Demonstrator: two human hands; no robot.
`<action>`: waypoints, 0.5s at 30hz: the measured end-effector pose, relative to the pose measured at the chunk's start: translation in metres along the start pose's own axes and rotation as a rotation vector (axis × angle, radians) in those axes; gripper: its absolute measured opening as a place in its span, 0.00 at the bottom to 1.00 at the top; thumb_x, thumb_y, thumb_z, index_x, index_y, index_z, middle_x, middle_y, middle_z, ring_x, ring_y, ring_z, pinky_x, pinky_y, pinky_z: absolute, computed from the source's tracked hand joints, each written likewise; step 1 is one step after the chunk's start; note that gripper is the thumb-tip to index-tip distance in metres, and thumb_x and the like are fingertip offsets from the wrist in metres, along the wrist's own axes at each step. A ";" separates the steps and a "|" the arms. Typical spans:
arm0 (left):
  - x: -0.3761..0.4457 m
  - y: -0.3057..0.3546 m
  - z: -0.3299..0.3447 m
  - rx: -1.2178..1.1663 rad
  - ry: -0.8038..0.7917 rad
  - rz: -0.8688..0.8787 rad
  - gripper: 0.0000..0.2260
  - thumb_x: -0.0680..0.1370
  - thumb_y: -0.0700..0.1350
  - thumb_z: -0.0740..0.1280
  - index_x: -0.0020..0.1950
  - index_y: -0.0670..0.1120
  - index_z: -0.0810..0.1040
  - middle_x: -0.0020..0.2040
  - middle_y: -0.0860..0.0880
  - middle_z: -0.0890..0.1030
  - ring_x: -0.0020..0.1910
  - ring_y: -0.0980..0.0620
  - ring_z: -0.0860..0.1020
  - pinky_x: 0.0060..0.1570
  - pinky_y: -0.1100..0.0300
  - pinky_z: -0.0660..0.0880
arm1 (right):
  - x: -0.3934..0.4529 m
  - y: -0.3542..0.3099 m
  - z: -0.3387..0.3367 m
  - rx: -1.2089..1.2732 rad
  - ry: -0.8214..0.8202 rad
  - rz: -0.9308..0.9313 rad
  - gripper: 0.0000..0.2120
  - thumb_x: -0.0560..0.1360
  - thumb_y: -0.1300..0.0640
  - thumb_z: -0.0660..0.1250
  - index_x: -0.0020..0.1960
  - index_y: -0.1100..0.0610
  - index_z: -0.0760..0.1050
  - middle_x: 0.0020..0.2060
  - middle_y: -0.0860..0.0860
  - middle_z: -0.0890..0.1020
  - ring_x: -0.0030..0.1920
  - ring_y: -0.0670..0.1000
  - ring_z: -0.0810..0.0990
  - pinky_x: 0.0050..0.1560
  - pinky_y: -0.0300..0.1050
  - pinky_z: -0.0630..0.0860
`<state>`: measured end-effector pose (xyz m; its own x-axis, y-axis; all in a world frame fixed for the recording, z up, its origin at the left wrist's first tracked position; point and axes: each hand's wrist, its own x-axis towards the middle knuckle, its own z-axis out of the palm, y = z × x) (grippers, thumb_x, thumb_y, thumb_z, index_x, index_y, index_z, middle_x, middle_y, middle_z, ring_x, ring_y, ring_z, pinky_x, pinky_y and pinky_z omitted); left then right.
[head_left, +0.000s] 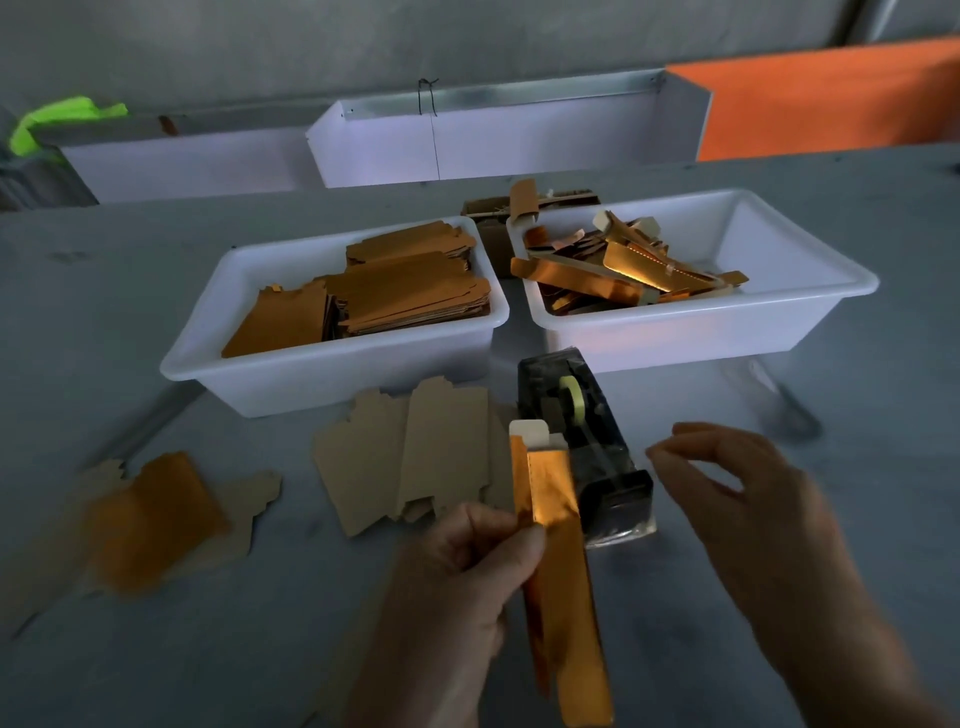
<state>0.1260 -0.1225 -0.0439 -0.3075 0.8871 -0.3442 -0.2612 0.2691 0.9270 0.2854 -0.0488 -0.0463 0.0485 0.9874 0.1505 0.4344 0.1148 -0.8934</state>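
Note:
My left hand (457, 571) grips a long, narrow gold-orange folded carton (563, 582) near its middle, its white end flap pointing away from me. Just behind the carton stands a black tape dispenser (587, 431) with a yellow-green roll. To the right of the dispenser, my right hand (743, 499) hovers above the table. Its thumb and forefinger are slightly apart and its fingers loosely curled, with nothing visible between them.
A left white bin (322, 374) holds stacks of flat gold carton blanks. The right white bin (675, 317) holds folded cartons in a heap. Flat brown blanks (415, 457) and a gold-faced blank (150, 519) lie on the grey table. White panels stand at the back.

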 end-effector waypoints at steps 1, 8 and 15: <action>0.001 0.000 0.003 -0.018 0.003 0.008 0.07 0.59 0.50 0.72 0.31 0.48 0.80 0.29 0.47 0.71 0.21 0.56 0.64 0.18 0.67 0.58 | 0.007 0.005 -0.001 0.042 -0.067 0.068 0.09 0.71 0.57 0.70 0.33 0.48 0.80 0.43 0.46 0.82 0.44 0.49 0.80 0.41 0.27 0.72; 0.013 -0.007 0.021 -0.105 -0.013 -0.054 0.07 0.61 0.48 0.72 0.34 0.46 0.82 0.28 0.50 0.77 0.23 0.57 0.69 0.22 0.67 0.63 | 0.019 0.013 0.006 0.146 -0.326 0.202 0.04 0.70 0.53 0.71 0.37 0.49 0.83 0.34 0.49 0.84 0.39 0.50 0.82 0.41 0.43 0.78; 0.013 -0.010 0.032 -0.142 0.006 -0.042 0.09 0.64 0.47 0.71 0.38 0.41 0.82 0.32 0.47 0.77 0.25 0.56 0.70 0.22 0.67 0.65 | 0.023 0.008 0.008 0.088 -0.382 0.172 0.04 0.71 0.54 0.70 0.38 0.52 0.82 0.35 0.48 0.84 0.40 0.47 0.82 0.45 0.44 0.78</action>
<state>0.1542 -0.1016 -0.0529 -0.2985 0.8738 -0.3838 -0.4009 0.2501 0.8813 0.2829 -0.0246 -0.0533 -0.2305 0.9603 -0.1572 0.3696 -0.0630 -0.9271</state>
